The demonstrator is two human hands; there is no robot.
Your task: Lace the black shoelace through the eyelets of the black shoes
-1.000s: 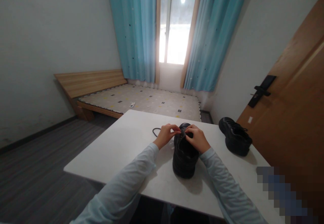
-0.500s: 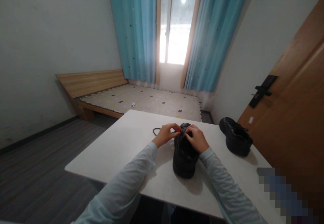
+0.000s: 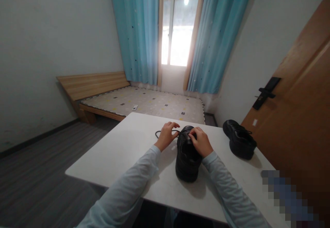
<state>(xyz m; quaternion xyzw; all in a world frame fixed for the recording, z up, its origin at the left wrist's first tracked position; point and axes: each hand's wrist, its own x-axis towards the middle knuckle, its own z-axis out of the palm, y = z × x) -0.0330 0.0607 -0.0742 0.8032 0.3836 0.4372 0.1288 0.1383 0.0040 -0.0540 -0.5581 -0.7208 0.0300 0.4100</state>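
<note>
A black lace-up shoe [image 3: 187,166] stands on the white table in front of me, its toe pointing away. My left hand [image 3: 167,136] is at the shoe's left side, thumb and fingers apart, close to a black shoelace [image 3: 157,133] that loops out to the left over the tabletop. On the other side, my right hand [image 3: 200,140] is closed in a pinch at the top of the tongue and eyelets. What exactly sits between its fingertips is hidden, though it appears to be the lace or the tongue edge.
A second black shoe [image 3: 239,139] rests near the right edge of the white table [image 3: 108,155]. Behind the table is a bed [image 3: 144,99] with a small white remote [image 3: 134,107] on it. A wooden door [image 3: 296,111] with a black handle stands at the right.
My left hand has let go at the shoe's tongue and moved slightly left, its fingers opening. The right hand keeps its pinch in nearly the same place.
</note>
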